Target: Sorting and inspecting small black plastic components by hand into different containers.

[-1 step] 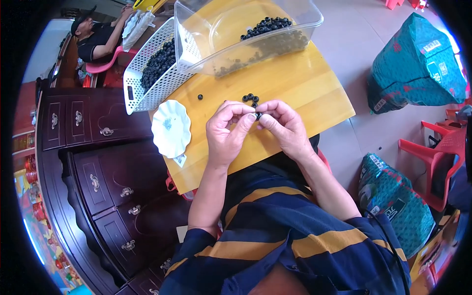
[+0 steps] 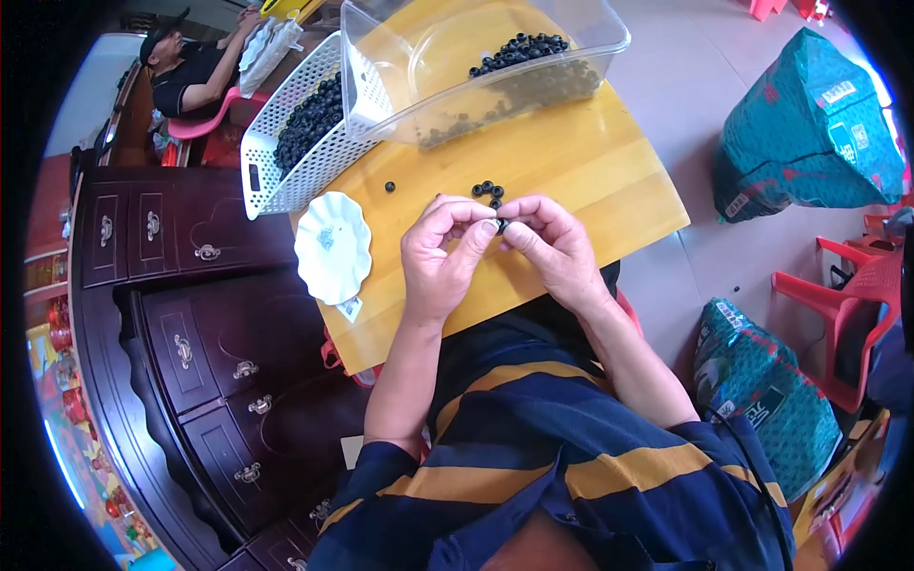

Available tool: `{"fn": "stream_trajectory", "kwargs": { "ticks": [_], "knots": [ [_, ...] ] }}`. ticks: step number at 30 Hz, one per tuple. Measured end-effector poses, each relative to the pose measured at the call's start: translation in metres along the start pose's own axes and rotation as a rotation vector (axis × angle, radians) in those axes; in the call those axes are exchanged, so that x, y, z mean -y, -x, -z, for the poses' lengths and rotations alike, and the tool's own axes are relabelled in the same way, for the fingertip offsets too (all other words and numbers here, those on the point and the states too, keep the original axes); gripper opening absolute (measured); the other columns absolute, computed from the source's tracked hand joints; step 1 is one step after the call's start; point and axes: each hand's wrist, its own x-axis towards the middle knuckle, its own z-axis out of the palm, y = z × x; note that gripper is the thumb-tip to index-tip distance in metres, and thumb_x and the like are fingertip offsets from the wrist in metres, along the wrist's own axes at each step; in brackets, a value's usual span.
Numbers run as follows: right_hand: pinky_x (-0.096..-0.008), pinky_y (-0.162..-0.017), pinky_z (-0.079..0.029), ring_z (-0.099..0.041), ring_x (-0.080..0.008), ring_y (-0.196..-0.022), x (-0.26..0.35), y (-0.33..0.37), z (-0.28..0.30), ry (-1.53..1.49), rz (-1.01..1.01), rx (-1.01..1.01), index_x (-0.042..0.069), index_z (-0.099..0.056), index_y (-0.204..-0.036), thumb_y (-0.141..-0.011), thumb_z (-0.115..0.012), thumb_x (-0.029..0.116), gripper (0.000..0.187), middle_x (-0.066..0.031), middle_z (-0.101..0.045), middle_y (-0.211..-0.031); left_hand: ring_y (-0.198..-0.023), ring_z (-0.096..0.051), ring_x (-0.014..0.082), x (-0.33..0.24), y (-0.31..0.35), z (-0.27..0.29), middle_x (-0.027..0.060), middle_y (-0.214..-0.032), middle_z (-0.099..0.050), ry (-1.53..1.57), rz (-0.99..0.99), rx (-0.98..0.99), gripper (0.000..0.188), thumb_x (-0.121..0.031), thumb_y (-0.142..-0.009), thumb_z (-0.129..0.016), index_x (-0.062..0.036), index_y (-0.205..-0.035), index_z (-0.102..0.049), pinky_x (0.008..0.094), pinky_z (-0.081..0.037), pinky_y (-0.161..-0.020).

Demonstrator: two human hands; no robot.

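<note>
Above the near part of the yellow wooden table, my left hand [image 2: 443,249] and my right hand [image 2: 557,246] meet fingertip to fingertip. A small black ring-shaped piece [image 2: 503,226] is pinched between the right thumb and forefinger. The left thumb and forefinger are pressed together against its left side; whatever tiny thing they hold is too small to make out. Just beyond the fingers lie several like black rings [image 2: 487,187], and one black piece [image 2: 390,187] sits apart to the left. A white scalloped dish [image 2: 352,249] holding tiny pale bits stands left of my left hand.
Beyond my hands stand a clear plastic bin [image 2: 609,43] and a white perforated basket [image 2: 257,202], both with many black pieces. Dark drawers [image 2: 219,314] flank the left. Teal bags [image 2: 800,133] and a red chair [image 2: 809,290] are rightward. Another person [image 2: 195,90] sits far left.
</note>
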Motion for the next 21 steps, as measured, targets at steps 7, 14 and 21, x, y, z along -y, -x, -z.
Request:
{"fn": "stream_trajectory", "kwargs": {
  "ticks": [7, 14, 21],
  "knots": [
    [-0.0240, -0.083, -0.051, -0.062, -0.0086, -0.090, -0.002, 0.003, 0.001, -0.004, -0.052, 0.000, 0.001, -0.061, -0.115, -0.099, -0.062, 0.009, 0.018, -0.0023, -0.067, -0.100, -0.082, -0.055, 0.0077, -0.005, 0.009, -0.003, 0.0037, -0.095, -0.060, 0.026, 0.012, 0.007, 0.006, 0.000, -0.090, -0.070, 0.0036, -0.094, -0.067, 0.0199, -0.045, -0.073],
    [-0.0214, -0.080, -0.049, -0.060, -0.0048, -0.089, -0.003, 0.004, 0.002, -0.040, -0.107, 0.011, 0.003, -0.062, -0.114, -0.100, -0.059, 0.007, 0.015, 0.0017, -0.066, -0.098, -0.076, -0.064, 0.0234, -0.005, 0.017, -0.001, 0.0097, -0.088, -0.065, -0.597, -0.430, -0.067, 0.019, -0.002, -0.079, -0.076, -0.0048, -0.098, -0.073, 0.0324, -0.052, -0.066],
    [-0.0256, -0.084, -0.051, -0.063, -0.0105, -0.091, -0.002, 0.003, 0.003, -0.065, -0.079, 0.041, 0.002, -0.061, -0.114, -0.099, -0.061, 0.010, 0.017, -0.0035, -0.067, -0.098, -0.077, -0.065, 0.0240, -0.005, 0.015, 0.010, 0.0095, -0.091, -0.066, -0.677, -0.458, -0.103, 0.023, -0.005, -0.079, -0.077, -0.0038, -0.102, -0.072, 0.0326, -0.053, -0.066]
  ]
}}
